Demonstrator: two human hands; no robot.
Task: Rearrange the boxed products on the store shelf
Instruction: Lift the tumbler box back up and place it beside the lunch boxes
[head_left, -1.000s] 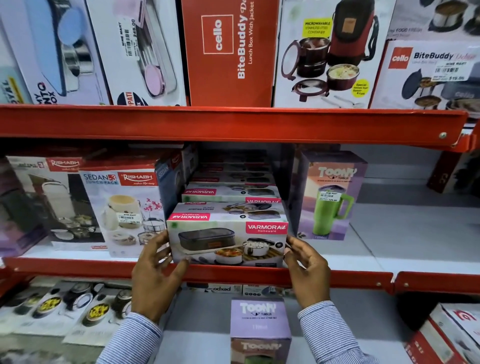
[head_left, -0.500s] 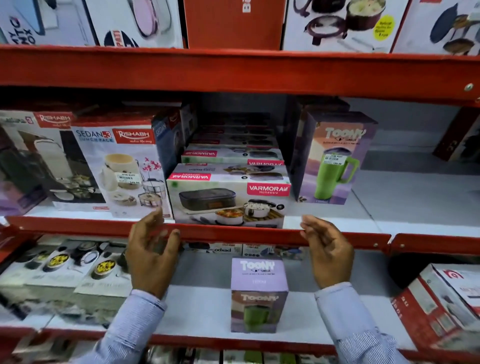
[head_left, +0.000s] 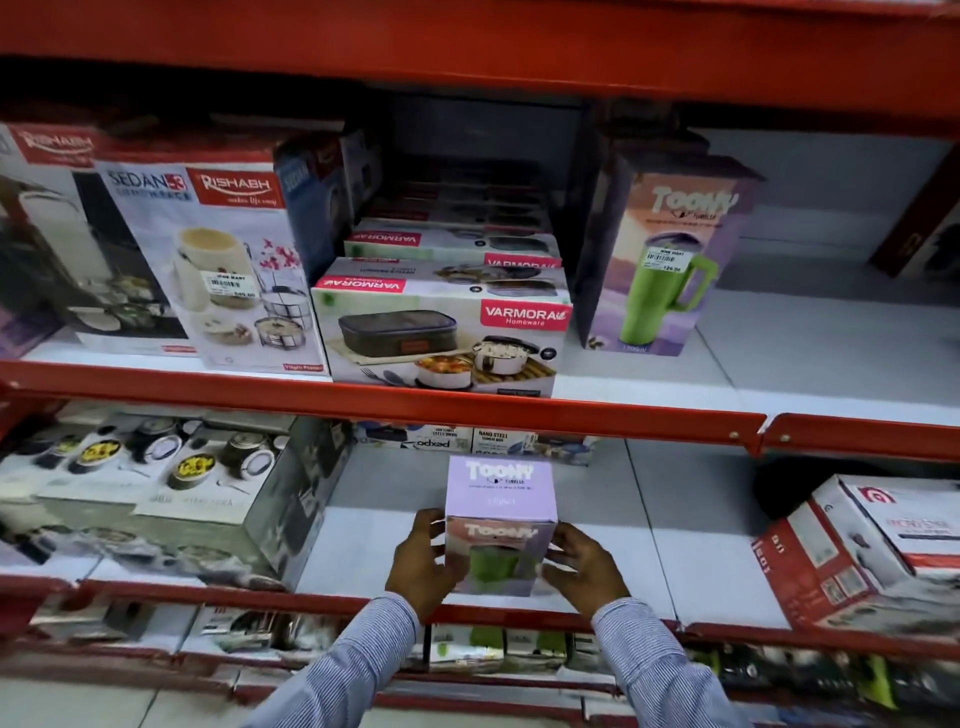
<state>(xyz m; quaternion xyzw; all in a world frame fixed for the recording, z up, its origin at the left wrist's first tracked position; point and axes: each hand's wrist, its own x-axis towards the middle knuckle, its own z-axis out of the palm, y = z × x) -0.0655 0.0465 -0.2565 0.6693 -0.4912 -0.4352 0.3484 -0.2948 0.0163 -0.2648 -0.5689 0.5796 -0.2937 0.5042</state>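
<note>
A lilac Toony tumbler box (head_left: 500, 499) stands upright on the lower shelf (head_left: 675, 561) near its front edge. My left hand (head_left: 423, 564) presses its left side and my right hand (head_left: 584, 569) presses its right side, fingers wrapped onto the front. On the shelf above, a white Varmora lunch box carton (head_left: 441, 332) sits at the front of a row of the same cartons. A taller Toony tumbler box (head_left: 670, 254) stands to its right, and a Rishabh Sedan box (head_left: 218, 260) leans to its left.
Red shelf rails (head_left: 519, 410) run across the front of each level. A grey carton of steel containers (head_left: 156, 493) fills the lower shelf's left. A red and white carton (head_left: 878, 545) lies at the lower right. White shelf surface shows right of the upper Toony box.
Both hands have left the Varmora carton on the upper shelf, dropped to the lower shelf and closed on the small Toony box. The view has tilted downward.
</note>
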